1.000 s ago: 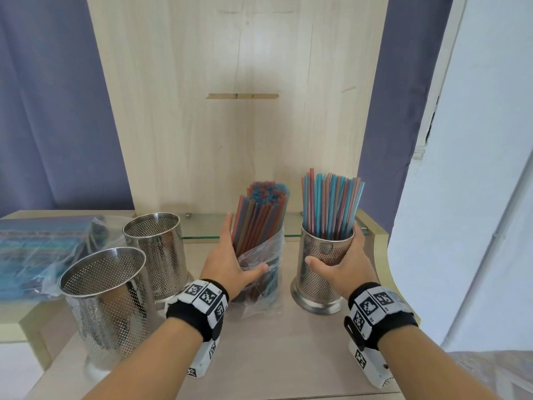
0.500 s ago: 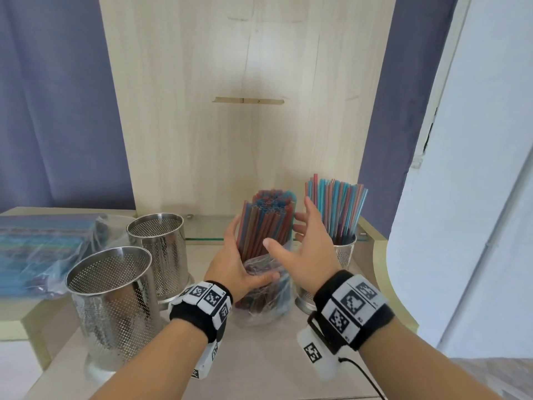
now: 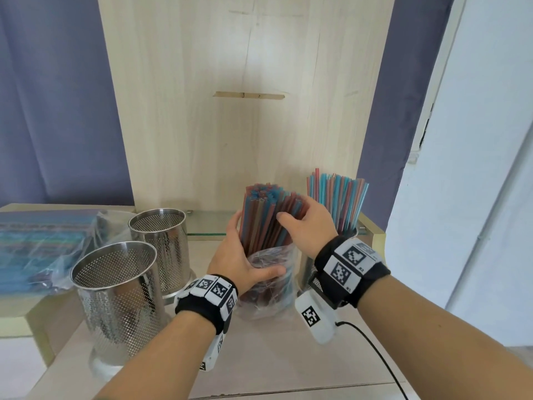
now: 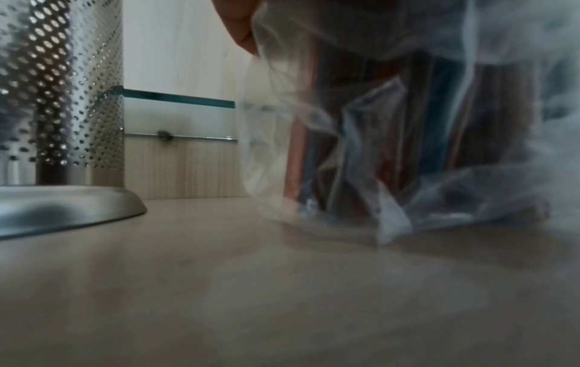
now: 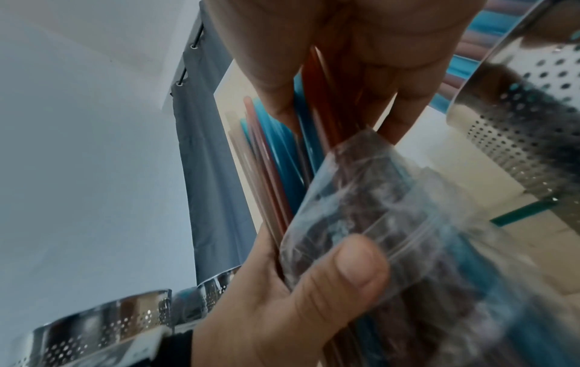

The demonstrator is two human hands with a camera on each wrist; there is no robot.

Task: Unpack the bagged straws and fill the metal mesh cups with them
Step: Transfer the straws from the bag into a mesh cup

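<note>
A clear plastic bag (image 3: 269, 287) stands upright on the wooden table, with red and blue straws (image 3: 265, 215) sticking out of its top. My left hand (image 3: 245, 255) grips the bag and the straws from the left, thumb across the front (image 5: 345, 268). My right hand (image 3: 305, 223) wraps around the upper part of the straw bundle, fingers curled over it (image 5: 361, 82). Behind my right wrist a mesh cup (image 3: 305, 272) holds straws (image 3: 337, 203). Two empty mesh cups (image 3: 115, 295) (image 3: 161, 241) stand at the left.
More bagged straws (image 3: 40, 249) lie on a raised ledge at far left. A wooden back panel (image 3: 248, 111) rises behind the cups, with a glass shelf (image 3: 207, 226) at its foot. The table edge (image 3: 377, 235) ends just right of the filled cup.
My right hand let go of the filled cup, swung left and took hold of the straws in the bag. The left hand kept its grip on the bag.
</note>
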